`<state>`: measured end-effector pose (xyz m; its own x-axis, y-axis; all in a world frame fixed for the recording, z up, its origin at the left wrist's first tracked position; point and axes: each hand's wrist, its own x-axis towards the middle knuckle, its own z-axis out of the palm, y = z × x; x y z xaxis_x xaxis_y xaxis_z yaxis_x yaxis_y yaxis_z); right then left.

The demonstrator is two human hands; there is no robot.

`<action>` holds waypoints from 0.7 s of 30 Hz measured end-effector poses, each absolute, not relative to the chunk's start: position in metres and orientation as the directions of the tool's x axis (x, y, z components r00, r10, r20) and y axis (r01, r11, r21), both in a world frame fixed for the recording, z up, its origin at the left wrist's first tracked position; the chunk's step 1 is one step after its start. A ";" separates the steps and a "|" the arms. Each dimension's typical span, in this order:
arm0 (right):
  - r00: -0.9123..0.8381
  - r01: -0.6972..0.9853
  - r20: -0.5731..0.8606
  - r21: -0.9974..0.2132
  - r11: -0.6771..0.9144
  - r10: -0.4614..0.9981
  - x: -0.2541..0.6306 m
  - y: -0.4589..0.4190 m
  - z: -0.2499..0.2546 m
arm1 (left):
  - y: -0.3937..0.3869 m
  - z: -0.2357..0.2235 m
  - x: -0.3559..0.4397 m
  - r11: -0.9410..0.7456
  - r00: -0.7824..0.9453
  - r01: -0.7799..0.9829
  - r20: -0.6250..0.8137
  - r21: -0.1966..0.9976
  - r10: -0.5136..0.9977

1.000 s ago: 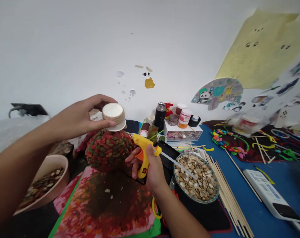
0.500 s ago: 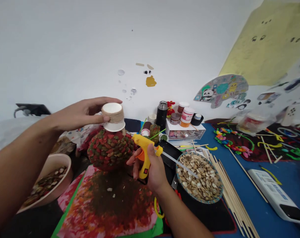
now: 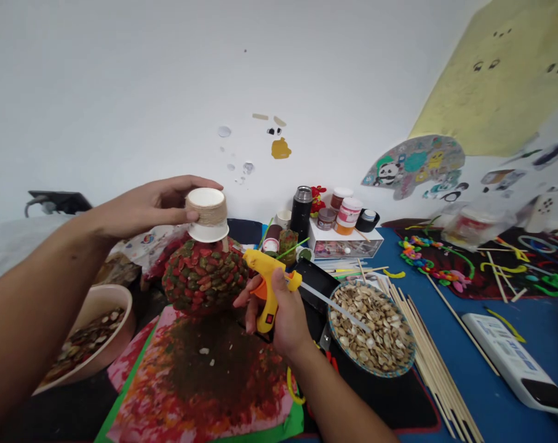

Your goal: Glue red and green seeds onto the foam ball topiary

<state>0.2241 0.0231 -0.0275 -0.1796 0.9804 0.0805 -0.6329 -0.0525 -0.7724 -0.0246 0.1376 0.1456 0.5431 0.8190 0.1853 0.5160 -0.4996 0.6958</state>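
My left hand point(image 3: 144, 206) pinches an upturned white cup wrapped in twine point(image 3: 207, 214), which rests upright on top of a round ball covered in red and green seeds point(image 3: 203, 275). My right hand point(image 3: 282, 314) grips a yellow glue gun point(image 3: 269, 280) with an orange trigger, its nozzle pointing left at the ball. A clear glue stick point(image 3: 334, 305) juts from the back of the gun, over a bowl of pale seeds point(image 3: 371, 326). The ball stands on a paint-stained sheet point(image 3: 205, 375).
A beige bowl of coloured seeds point(image 3: 91, 338) sits at left. Wooden skewers point(image 3: 426, 351) and a white power strip point(image 3: 509, 363) lie on the blue table at right. Paint jars point(image 3: 346, 216) and a black flask point(image 3: 301, 212) stand by the wall, pipe-cleaner crafts point(image 3: 426, 261) beyond.
My left hand has turned the cup from tilted to upright and set it down on top of the seed ball. The right hand with the glue gun has stayed in place.
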 end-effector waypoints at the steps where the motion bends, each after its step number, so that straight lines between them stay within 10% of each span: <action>1: -0.178 -0.634 0.084 -0.772 -0.048 0.980 0.224 0.023 -0.028 | 0.138 0.145 -0.025 -0.496 0.544 0.515 0.181 0.699 0.819; 21: -0.179 -0.613 0.098 -0.790 -0.033 0.979 0.223 0.023 -0.028 | 0.152 0.135 -0.033 -0.445 0.517 0.486 0.162 0.752 0.840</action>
<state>0.2232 0.0227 -0.0283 -0.1791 0.9789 0.0980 -0.6127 -0.0330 -0.7896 -0.0328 0.1518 0.1348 0.5173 0.8403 0.1624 0.4861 -0.4446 0.7524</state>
